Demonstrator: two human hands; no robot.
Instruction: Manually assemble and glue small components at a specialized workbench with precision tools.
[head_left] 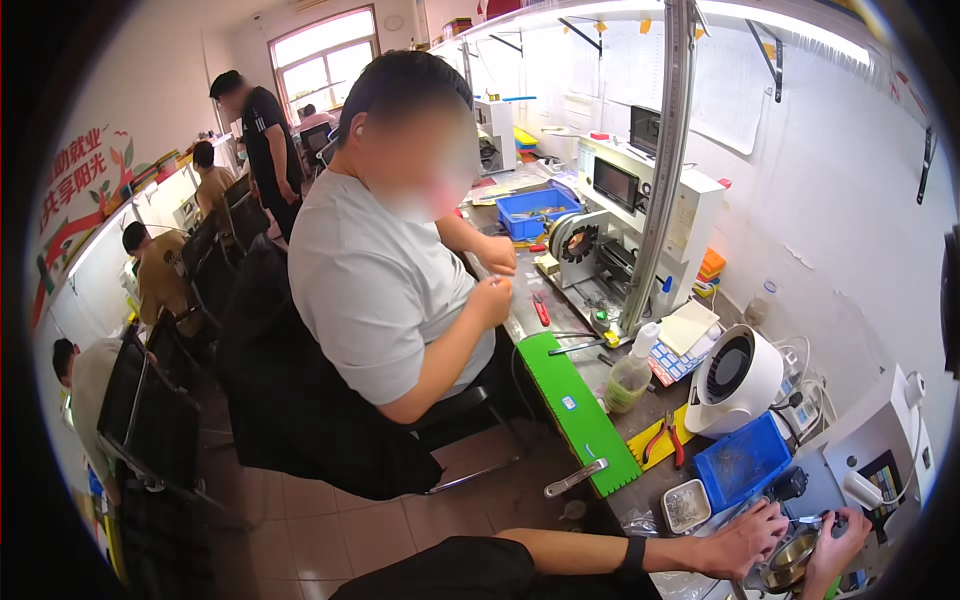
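At the lower right, my left hand (745, 540) is closed, its fingertips pinched together. What they hold, if anything, is too small to make out. Close beside it, my right hand (838, 550) is also closed, with the thumb and fingers around a small dark piece. A thin, shiny metal bit (805, 519) shows in the gap between both hands. Below them sits a round, brass-coloured metal part (792, 560) of a bench machine, partly covered by my fingers. A blue tray (742, 462) and a small white dish (686, 506) of tiny pieces lie near my left hand.
A white fan (738, 378), red-handled pliers (664, 440), a squeeze bottle (628, 375) and a green mat (580, 410) with a metal clamp stand farther along the bench. A seated co-worker (385, 270) works there by a machine (640, 210). A white machine (880, 450) adjoins my right hand.
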